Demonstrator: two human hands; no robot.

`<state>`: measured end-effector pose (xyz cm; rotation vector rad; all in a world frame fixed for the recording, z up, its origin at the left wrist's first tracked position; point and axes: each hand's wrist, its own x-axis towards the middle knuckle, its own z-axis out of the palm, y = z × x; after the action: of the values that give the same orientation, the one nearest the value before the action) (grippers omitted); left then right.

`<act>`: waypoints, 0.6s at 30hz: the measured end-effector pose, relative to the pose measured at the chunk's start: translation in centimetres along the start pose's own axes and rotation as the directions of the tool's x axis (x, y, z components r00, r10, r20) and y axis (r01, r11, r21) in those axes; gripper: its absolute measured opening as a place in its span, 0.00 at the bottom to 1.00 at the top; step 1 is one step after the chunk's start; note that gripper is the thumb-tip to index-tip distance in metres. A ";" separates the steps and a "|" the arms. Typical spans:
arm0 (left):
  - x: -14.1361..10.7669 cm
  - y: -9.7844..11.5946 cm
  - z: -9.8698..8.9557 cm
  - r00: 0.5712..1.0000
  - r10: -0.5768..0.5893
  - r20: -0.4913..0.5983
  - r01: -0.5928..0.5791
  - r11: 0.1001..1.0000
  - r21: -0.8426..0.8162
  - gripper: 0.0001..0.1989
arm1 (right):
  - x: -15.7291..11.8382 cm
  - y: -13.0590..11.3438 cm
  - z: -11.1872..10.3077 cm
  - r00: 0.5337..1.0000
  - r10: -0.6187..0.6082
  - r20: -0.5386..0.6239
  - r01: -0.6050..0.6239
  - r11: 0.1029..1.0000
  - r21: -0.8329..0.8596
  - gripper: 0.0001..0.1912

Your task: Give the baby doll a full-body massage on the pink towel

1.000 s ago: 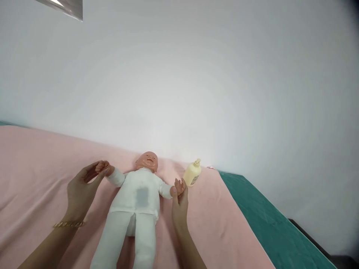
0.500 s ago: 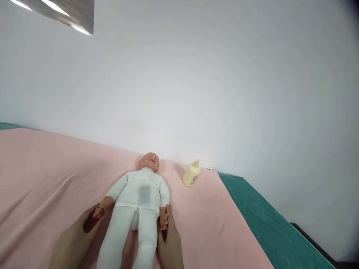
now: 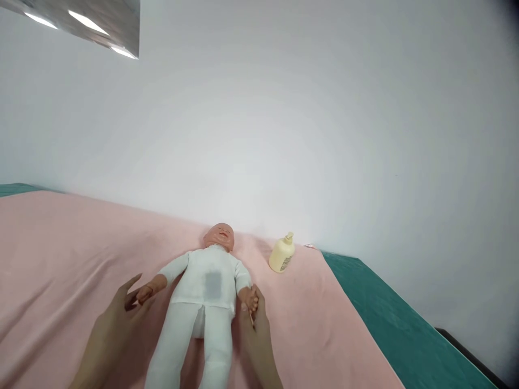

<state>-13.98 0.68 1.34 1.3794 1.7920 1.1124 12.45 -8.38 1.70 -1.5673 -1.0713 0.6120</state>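
the head view looks forward and down from near the foot end of the doll, facing the pale wall at twelve o'clock, the doll toward seven.

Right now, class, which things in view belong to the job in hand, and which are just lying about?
Seem to belong:
doll, lying face up
left hand
right hand, holding the doll
pink cloth, under the doll

Seem just lying about:
bottle, standing untouched
green surface

doll and bottle on pink cloth
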 end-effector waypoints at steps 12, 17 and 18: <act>8.9 6.0 5.2 0.997 0.011 -0.076 -0.047 0.873 -0.485 0.30 | 13.6 0.5 2.0 0.978 -0.114 -0.174 0.162 0.941 0.296 0.33; 10.9 6.6 8.2 0.999 0.037 0.034 -0.013 0.851 -0.525 0.32 | 17.0 1.2 3.2 0.981 -0.110 -0.157 0.155 0.937 0.313 0.27; 11.1 6.7 8.6 0.997 0.043 0.071 0.000 0.853 -0.521 0.31 | 17.6 1.3 3.2 0.982 -0.110 -0.152 0.153 0.939 0.309 0.25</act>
<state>-6.65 14.17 3.65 1.0918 1.2800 1.4044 18.27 8.59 2.22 -1.2255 -0.9170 0.5508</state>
